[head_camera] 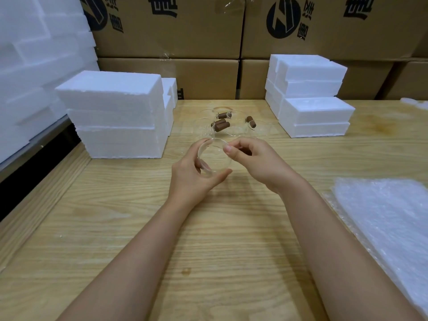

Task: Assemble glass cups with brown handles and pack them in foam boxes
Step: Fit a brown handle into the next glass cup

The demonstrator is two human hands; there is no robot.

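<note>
Just above the middle of the tabletop point(208, 246), your two hands meet around a clear glass cup point(215, 159). Your left hand point(193, 179) wraps it from the left side, thumb stretched along the near underside, fingers curled round the far wall and showing through the glass. The cup sits tilted in that grip rather than upright, its shadow falling on the wood just below.

Your right hand point(252, 158) comes in from the other side, fingers curled tight, thumb and fingertips pinching at the cup's upper right edge. The thumbnail faces the camera. Whatever small part lies between those fingertips is too transparent to make out.

Behind your hands, near the back of the tabletop, more glass cups point(234, 129) lie bunched together, hard to tell apart, and three brown handles point(220, 125) stand out among them.

To your left, a stack of foam boxes point(115, 117) rises near the tabletop's edge, well apart from the cup you hold. To your right, a second stack of foam boxes point(315, 112) stands at the back, closed and squared up.

At your right elbow a sheet of bubble wrap point(382, 218) lies flat. Cardboard cartons point(176, 38) with black print form the wall behind, and white foam slabs point(34, 54) lean up on the far left.
</note>
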